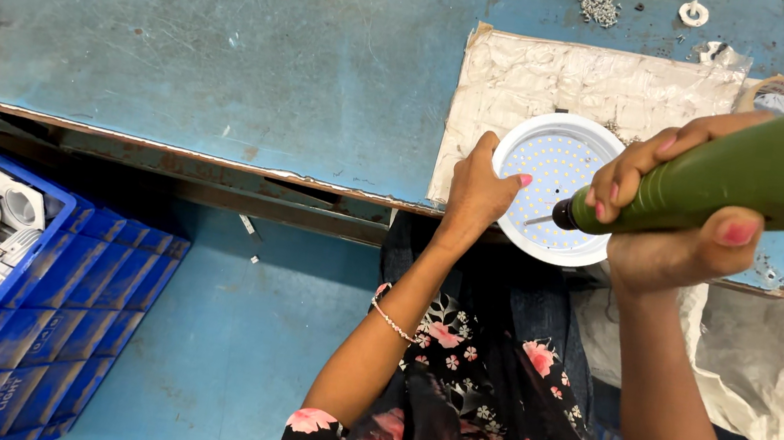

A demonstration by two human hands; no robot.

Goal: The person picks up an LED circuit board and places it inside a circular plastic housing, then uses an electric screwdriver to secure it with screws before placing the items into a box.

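Note:
A round white lamp housing [552, 135] with a dotted LED board inside lies on a crinkled silvery pad [572, 77] at the near edge of the blue workbench. My left hand [479, 193] grips the housing's left rim and holds it steady. My right hand [671, 211] is wrapped around a green electric screwdriver [772, 169], whose dark tip [564, 215] rests on the LED board near the housing's lower right.
A small pile of screws [600, 5] and a white ring-shaped part [694, 13] lie at the bench's far edge. A tape roll [780, 95] sits by the pad. A blue crate [15, 322] at the lower left holds white lamp bodies. White plastic sheeting [780, 342] hangs on the right.

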